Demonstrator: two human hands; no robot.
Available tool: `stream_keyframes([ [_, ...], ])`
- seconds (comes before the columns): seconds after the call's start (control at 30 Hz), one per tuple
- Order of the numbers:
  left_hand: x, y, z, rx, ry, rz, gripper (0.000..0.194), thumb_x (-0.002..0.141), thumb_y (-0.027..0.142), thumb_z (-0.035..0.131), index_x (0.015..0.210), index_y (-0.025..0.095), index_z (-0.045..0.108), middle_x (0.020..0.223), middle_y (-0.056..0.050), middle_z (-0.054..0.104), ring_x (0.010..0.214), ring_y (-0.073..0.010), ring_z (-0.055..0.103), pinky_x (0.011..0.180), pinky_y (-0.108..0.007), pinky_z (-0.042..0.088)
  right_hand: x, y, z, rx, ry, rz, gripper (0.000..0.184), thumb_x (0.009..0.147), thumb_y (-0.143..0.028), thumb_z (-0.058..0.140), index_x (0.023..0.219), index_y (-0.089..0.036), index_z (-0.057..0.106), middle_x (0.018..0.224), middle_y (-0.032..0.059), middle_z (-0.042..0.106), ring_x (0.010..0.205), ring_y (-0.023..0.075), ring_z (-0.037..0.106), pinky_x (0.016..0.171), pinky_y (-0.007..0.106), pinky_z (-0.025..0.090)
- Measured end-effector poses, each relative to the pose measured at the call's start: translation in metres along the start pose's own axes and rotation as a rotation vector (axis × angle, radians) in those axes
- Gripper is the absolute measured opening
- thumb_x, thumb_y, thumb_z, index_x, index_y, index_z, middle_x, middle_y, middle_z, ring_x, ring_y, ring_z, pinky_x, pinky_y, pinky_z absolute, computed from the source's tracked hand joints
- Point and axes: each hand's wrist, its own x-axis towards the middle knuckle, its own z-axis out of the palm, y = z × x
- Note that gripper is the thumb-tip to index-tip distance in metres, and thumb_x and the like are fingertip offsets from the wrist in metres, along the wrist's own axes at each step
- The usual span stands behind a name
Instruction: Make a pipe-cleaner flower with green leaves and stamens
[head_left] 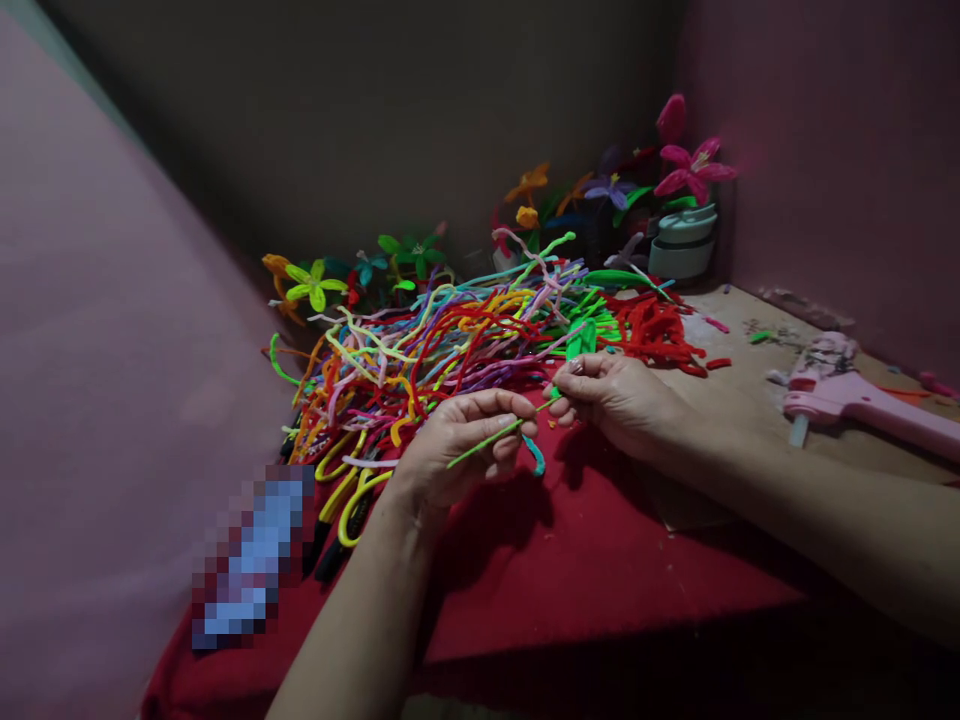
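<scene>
A thin green pipe cleaner [480,449] slants between my two hands. My left hand [457,430] is closed around its lower part, with one end sticking out toward me. Near its upper end, my right hand [611,395] pinches it between thumb and fingers. A wider bright green piece [581,340] shows just above my right fingertips; whether I hold it or it lies behind them I cannot tell. A curved teal pipe cleaner [537,458] shows just beyond my left fingertips. Behind both hands spreads a tangled heap of many-coloured pipe cleaners [450,335].
A pink glue gun [862,395] lies on a brown board [739,420] at the right. Red pipe cleaners [652,330] are heaped beside it. Pipe-cleaner flowers [316,286] and a pale pot [681,245] stand along the back. Red cloth [600,570] covers the table; a pixelated object [259,555] lies left.
</scene>
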Motion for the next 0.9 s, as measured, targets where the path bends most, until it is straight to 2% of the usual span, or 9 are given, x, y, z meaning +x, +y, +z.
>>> stream_keyframes([
  [0.13, 0.0, -0.001, 0.004, 0.019, 0.086, 0.116, 0.025, 0.064, 0.018, 0.069, 0.088, 0.013, 0.065, 0.079, -0.006, 0.063, 0.055, -0.0062, 0.053, 0.049, -0.017, 0.041, 0.0, -0.001, -0.001, -0.003, 0.054, 0.008, 0.018, 0.066, -0.021, 0.067, 0.066, -0.015, 0.05, 0.052, 0.0, 0.058, 0.048, 0.0117, 0.058, 0.05, 0.024, 0.046],
  [0.27, 0.005, -0.002, 0.005, 0.059, 0.25, 0.225, 0.018, 0.069, 0.025, 0.065, 0.079, 0.01, 0.066, 0.064, -0.003, 0.059, 0.044, -0.0036, 0.044, 0.038, -0.015, 0.031, -0.001, -0.007, -0.001, -0.114, 0.07, -0.027, 0.018, 0.066, -0.025, 0.068, 0.064, -0.013, 0.055, 0.055, -0.0013, 0.056, 0.049, 0.0076, 0.052, 0.051, 0.022, 0.041],
  [0.33, 0.007, -0.003, 0.004, 0.072, 0.296, 0.218, 0.018, 0.068, 0.026, 0.066, 0.077, 0.01, 0.066, 0.058, -0.001, 0.055, 0.042, -0.0028, 0.041, 0.037, -0.015, 0.027, -0.003, -0.011, -0.001, -0.153, 0.004, -0.059, 0.017, 0.066, -0.026, 0.067, 0.065, -0.012, 0.058, 0.061, -0.0002, 0.058, 0.055, 0.0074, 0.052, 0.056, 0.021, 0.04],
  [0.43, 0.008, -0.006, 0.004, 0.145, 0.288, 0.209, 0.019, 0.068, 0.027, 0.066, 0.077, 0.009, 0.067, 0.049, 0.003, 0.047, 0.04, -0.0016, 0.034, 0.037, -0.015, 0.023, -0.01, -0.016, 0.001, -0.199, -0.203, 0.002, 0.015, 0.067, -0.025, 0.066, 0.067, -0.012, 0.06, 0.067, 0.0021, 0.059, 0.064, 0.0099, 0.054, 0.063, 0.024, 0.041],
  [0.5, 0.007, -0.008, 0.004, 0.219, 0.263, 0.199, 0.021, 0.069, 0.028, 0.065, 0.078, 0.009, 0.068, 0.046, 0.003, 0.046, 0.039, -0.0017, 0.032, 0.037, -0.016, 0.021, -0.014, -0.017, 0.004, -0.26, -0.32, 0.061, 0.013, 0.067, -0.023, 0.065, 0.066, -0.011, 0.06, 0.064, 0.0015, 0.058, 0.06, 0.0097, 0.052, 0.061, 0.025, 0.039],
  [0.57, 0.007, -0.009, 0.005, 0.265, 0.252, 0.173, 0.024, 0.069, 0.03, 0.065, 0.08, 0.01, 0.068, 0.046, 0.003, 0.048, 0.038, -0.0025, 0.033, 0.037, -0.017, 0.021, -0.017, -0.017, 0.007, -0.341, -0.355, 0.077, 0.012, 0.068, -0.022, 0.063, 0.063, -0.012, 0.059, 0.058, -0.0003, 0.055, 0.054, 0.0078, 0.047, 0.055, 0.023, 0.036],
  [0.67, 0.008, -0.009, 0.007, 0.209, 0.313, 0.205, 0.023, 0.066, 0.028, 0.067, 0.083, 0.013, 0.065, 0.046, 0.005, 0.048, 0.037, -0.0032, 0.035, 0.035, -0.017, 0.024, -0.02, -0.015, 0.011, -0.463, -0.268, 0.032, 0.013, 0.067, -0.022, 0.063, 0.06, -0.012, 0.058, 0.054, -0.0019, 0.052, 0.05, 0.007, 0.043, 0.052, 0.023, 0.033],
  [0.8, 0.01, -0.007, 0.008, 0.143, 0.45, 0.285, 0.018, 0.063, 0.025, 0.069, 0.071, 0.012, 0.059, 0.054, 0.002, 0.056, 0.038, -0.0037, 0.042, 0.033, -0.015, 0.029, -0.02, -0.01, 0.014, -0.641, -0.166, -0.112, 0.009, 0.068, -0.02, 0.059, 0.06, -0.014, 0.059, 0.057, -0.0015, 0.055, 0.056, 0.0091, 0.045, 0.056, 0.024, 0.034],
  [0.9, 0.01, -0.006, 0.008, 0.168, 0.456, 0.295, 0.018, 0.066, 0.025, 0.067, 0.074, 0.01, 0.061, 0.059, -0.002, 0.061, 0.037, -0.0061, 0.047, 0.03, -0.017, 0.034, -0.021, -0.006, 0.013, -0.723, -0.129, -0.19, 0.009, 0.069, -0.016, 0.054, 0.062, -0.015, 0.06, 0.062, -0.0007, 0.057, 0.061, 0.0107, 0.048, 0.06, 0.024, 0.036],
])
